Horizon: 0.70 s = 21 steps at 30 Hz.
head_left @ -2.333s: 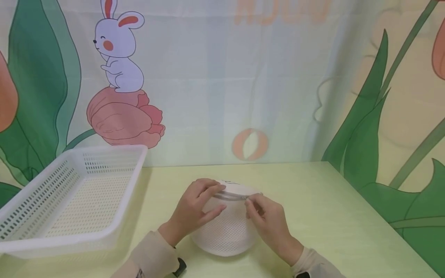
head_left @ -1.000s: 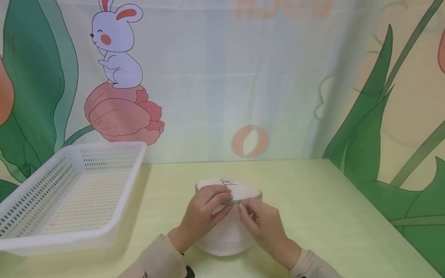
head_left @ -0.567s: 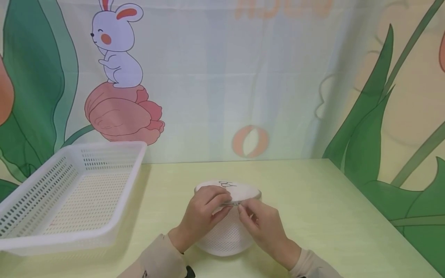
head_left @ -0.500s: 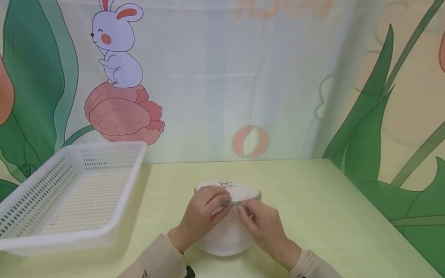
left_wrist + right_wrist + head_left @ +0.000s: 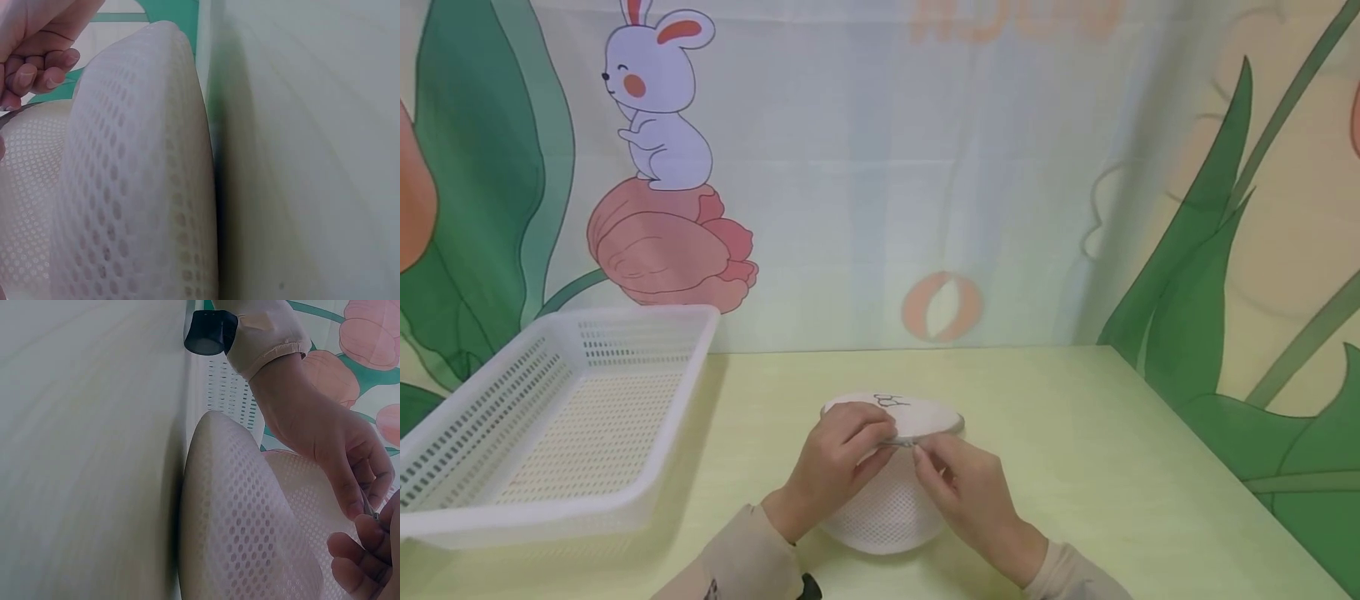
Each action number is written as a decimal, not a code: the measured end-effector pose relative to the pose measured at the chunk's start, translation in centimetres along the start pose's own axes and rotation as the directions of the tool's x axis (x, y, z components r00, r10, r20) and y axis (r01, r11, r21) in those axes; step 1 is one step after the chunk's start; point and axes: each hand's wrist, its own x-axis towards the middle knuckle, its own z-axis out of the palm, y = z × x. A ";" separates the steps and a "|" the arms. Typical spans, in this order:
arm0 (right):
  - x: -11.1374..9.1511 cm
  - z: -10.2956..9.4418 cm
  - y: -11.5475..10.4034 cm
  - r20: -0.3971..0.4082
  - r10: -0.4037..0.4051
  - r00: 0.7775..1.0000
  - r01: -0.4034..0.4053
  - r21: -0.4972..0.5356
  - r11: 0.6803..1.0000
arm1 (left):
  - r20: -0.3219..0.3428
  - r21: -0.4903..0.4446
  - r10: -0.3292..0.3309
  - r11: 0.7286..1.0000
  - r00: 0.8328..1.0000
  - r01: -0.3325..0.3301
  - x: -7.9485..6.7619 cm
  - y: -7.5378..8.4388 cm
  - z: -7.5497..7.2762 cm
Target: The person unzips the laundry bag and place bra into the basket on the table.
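A round white mesh laundry bag [image 5: 887, 512] stands on the table before me. Its pale top panel [image 5: 925, 417] bears dark line marks and has a grey zipper [image 5: 901, 444] around the edge. At the near side of that edge, my left hand [image 5: 835, 458] pinches the zipper band between thumb and fingers. Just right of it, my right hand [image 5: 977, 492] pinches the zipper at what looks like its pull, which the fingertips mostly hide. The right wrist view shows the zipper strip [image 5: 367, 503] between the two hands. Mesh [image 5: 125, 162] fills much of the left wrist view.
A white plastic basket [image 5: 550, 518] with slotted walls stands on the left of the pale yellow-green table [image 5: 1135, 483]. Behind the table hangs a printed cloth [image 5: 805, 167] with a rabbit and flowers. A dark band [image 5: 810, 587] shows at my left wrist.
My right hand has moved left along the zipper, and my left hand has moved slightly right, so they are closer together. The top panel shows more fully. Over the last half second, little differs.
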 end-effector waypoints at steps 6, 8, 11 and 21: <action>-0.1 0.0 0.0 0.007 0.014 1.000 -0.014 -0.003 1.000 | -0.006 -0.002 0.010 1.000 1.000 -0.010 -0.1 -0.1 0.1; -0.1 -0.1 0.0 0.008 0.017 1.000 -0.017 -0.005 1.000 | -0.010 -0.004 0.016 1.000 1.000 -0.016 -0.1 -0.2 0.1; -0.1 -0.1 0.0 0.006 0.021 1.000 -0.021 -0.006 1.000 | -0.011 -0.008 0.017 1.000 1.000 -0.017 -0.1 -0.2 0.1; -0.1 -0.3 0.1 0.013 0.043 0.999 -0.043 0.000 0.999 | -0.002 -0.011 0.009 1.000 1.000 -0.009 -0.3 -0.4 0.0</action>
